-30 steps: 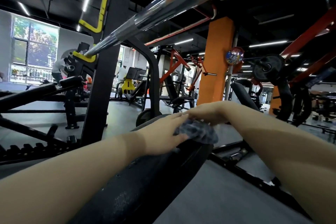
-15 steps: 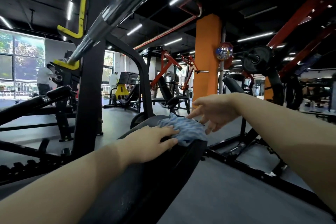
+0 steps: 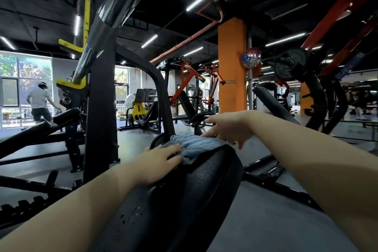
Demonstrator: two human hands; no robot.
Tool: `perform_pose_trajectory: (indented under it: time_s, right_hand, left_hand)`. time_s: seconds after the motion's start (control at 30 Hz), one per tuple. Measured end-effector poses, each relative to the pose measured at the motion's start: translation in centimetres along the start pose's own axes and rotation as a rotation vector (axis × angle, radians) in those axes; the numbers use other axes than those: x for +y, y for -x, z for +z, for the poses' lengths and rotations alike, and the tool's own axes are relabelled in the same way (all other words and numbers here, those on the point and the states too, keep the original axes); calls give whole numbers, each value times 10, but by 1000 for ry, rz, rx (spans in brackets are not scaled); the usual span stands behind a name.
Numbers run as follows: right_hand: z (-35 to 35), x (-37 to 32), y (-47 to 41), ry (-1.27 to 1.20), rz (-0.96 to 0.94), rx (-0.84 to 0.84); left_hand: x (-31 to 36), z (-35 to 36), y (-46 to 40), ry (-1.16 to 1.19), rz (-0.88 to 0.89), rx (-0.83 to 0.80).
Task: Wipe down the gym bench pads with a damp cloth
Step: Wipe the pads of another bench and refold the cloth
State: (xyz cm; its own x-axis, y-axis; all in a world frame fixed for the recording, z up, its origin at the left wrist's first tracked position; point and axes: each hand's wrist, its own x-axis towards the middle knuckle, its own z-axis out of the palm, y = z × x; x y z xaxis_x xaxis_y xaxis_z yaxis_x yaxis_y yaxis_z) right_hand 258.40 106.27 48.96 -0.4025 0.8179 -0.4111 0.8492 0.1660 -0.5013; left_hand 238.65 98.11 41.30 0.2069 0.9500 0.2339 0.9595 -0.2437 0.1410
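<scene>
Two bare forearms enter from bottom corners, sleeveless as far as frame shows. Left hand (image 3: 161,161) bare: no glove, ring or watch visible. Right hand (image 3: 229,127) likewise bare, wrist unadorned. No clothing of wearer visible anywhere in view.

A commercial gym, by every sign: long chrome steel barbell (image 3: 114,12) resting in yellow metal hooks (image 3: 71,84) on a black steel rack upright (image 3: 101,108), round black weight plate (image 3: 289,65) loaded on a red-framed machine, black padded incline benches (image 3: 272,100), grey rubber floor (image 3: 272,221), square orange pillar (image 3: 232,63).
</scene>
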Motion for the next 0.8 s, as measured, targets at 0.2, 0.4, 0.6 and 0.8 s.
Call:
perform_pose_trajectory:
  time_s: [0.2, 0.4, 0.6, 0.8]
  right_hand:
    - [5, 0, -11, 5, -18, 73]
    - [16, 18, 15, -30, -40, 172]
    - [37, 64, 40, -215, -135, 244]
    - [65, 100, 59, -421, -199, 374]
  left_hand:
    - [-4, -1, -9, 332, -54, 93]
    - [31, -9, -11, 150, 2, 136]
    - [66, -12, -14, 57, 89, 166]
    - [101, -12, 0, -11, 164, 169]
